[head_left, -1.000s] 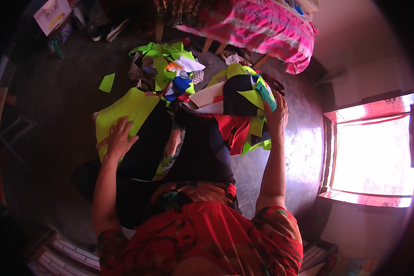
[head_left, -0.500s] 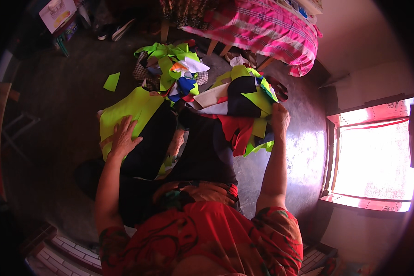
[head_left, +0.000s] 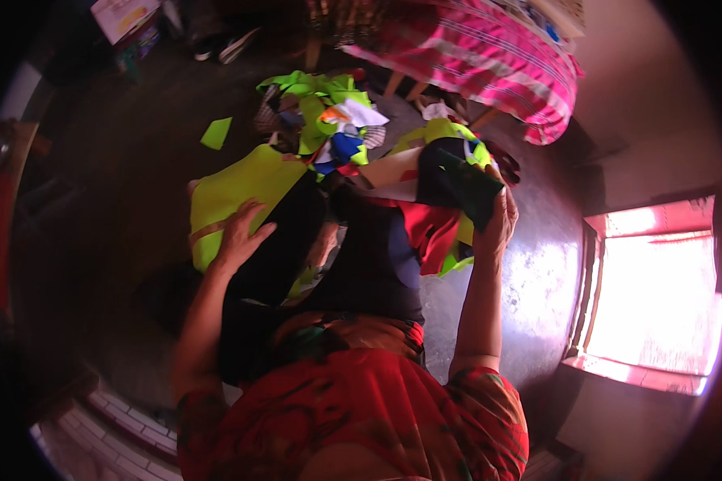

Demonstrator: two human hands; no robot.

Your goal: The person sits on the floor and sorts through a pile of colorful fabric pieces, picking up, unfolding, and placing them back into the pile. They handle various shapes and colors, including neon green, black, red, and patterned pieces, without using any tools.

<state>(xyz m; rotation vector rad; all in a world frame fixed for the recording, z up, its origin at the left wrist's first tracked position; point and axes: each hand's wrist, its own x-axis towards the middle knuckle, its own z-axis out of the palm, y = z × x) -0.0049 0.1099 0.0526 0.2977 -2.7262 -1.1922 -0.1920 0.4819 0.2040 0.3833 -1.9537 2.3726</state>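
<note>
My left hand [head_left: 242, 240], fingers spread, rests over the neon-yellow cloth [head_left: 245, 188] and the black cloth [head_left: 293, 232] on my left leg. In my right hand [head_left: 501, 215] a dark green-black cloth piece [head_left: 477, 192] is pinched by its edge and raised over the right-hand scrap pile. That pile, lying across my right leg, has a red cloth [head_left: 429, 232], a pale cream strip [head_left: 393, 168] and neon-yellow pieces [head_left: 449, 128]. Part of it is hidden behind the raised piece.
A heap of mixed scraps [head_left: 349, 116] lies ahead on the dark floor, with a lone neon-green scrap [head_left: 216, 133] to its left. Beyond stands a table under a pink checked cloth [head_left: 489, 60]. A bright window [head_left: 654, 297] is at the right, and shoes [head_left: 237, 46] lie far left.
My right hand has taken hold of a dark cloth piece and lifted it from the right pile. My left hand's fingers have risen and spread slightly. The whole view has shifted a little.
</note>
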